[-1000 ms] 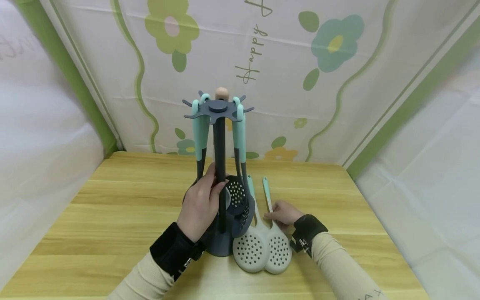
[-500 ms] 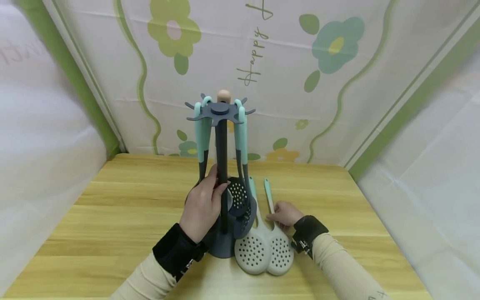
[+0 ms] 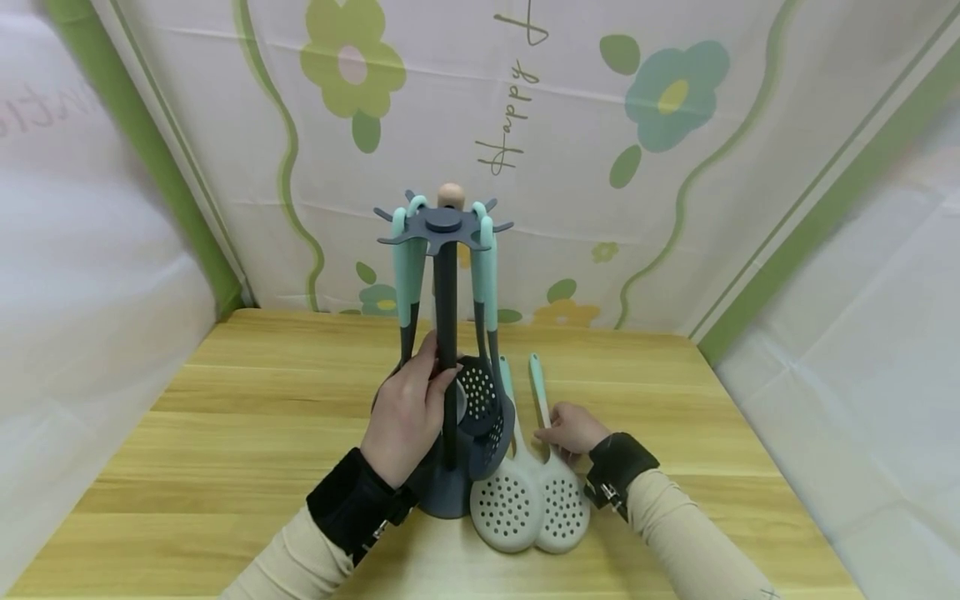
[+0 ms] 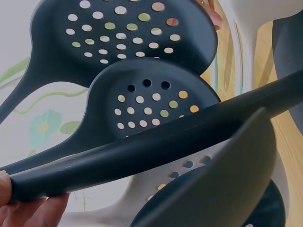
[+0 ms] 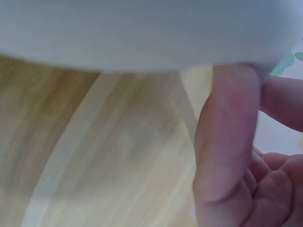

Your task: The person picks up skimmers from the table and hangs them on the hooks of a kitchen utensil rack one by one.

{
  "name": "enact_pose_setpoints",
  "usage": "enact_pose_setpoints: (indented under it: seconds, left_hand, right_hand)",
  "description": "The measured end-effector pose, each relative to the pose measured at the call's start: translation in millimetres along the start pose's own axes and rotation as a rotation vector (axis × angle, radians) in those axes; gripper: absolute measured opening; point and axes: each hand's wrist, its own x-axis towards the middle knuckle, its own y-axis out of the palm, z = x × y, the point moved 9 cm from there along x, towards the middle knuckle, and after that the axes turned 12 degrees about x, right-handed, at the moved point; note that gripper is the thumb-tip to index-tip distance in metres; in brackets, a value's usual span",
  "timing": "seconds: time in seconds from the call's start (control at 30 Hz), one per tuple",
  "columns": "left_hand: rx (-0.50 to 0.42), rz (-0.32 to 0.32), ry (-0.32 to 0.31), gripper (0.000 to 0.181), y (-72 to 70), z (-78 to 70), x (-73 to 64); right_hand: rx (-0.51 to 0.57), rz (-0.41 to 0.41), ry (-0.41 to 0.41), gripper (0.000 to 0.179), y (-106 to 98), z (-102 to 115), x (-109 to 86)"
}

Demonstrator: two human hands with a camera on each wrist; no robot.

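My left hand (image 3: 405, 417) grips the black post (image 3: 446, 292) of a dark utensil stand. In the left wrist view its fingertips (image 4: 45, 213) curl round that post. Mint-handled dark utensils hang from the stand's hooked top, among them a perforated skimmer (image 3: 477, 393). To the stand's right, two pale grey skimmers lie side by side, the left skimmer (image 3: 506, 510) overlapping the right skimmer (image 3: 564, 508). My right hand (image 3: 577, 429) pinches the right one low on its handle. In the right wrist view, the pale head (image 5: 142, 33) covers the top and fingers (image 5: 232, 137) reach beneath it.
A wooden table (image 3: 247, 433) carries everything. Behind it hangs a flower-print cloth (image 3: 517, 208), with white cloth walls at left and right. The stand's top has a wooden ball (image 3: 451, 196) just behind it.
The head view shifts slightly, so everything sits a little lower and further right in it. Both hands keep their holds on the post and the right skimmer.
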Motion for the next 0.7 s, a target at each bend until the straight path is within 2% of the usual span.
enact_pose_setpoints:
  seconds: [0.4, 0.5, 0.7]
  left_hand:
    - [-0.003, 0.003, 0.001, 0.036, -0.3, 0.1, -0.1]
    - [-0.003, -0.001, 0.004, 0.037, -0.9, -0.3, -0.3]
    - [-0.004, 0.001, 0.003, 0.036, -0.6, -0.4, -0.5]
  right_hand:
    - [0.001, 0.035, -0.079, 0.019, -4, 13, -5.3]
    - [0.008, 0.036, -0.079, 0.021, -5, 16, -6.5]
    - [0.019, -0.012, -0.048, 0.018, -9, 14, -4.7]
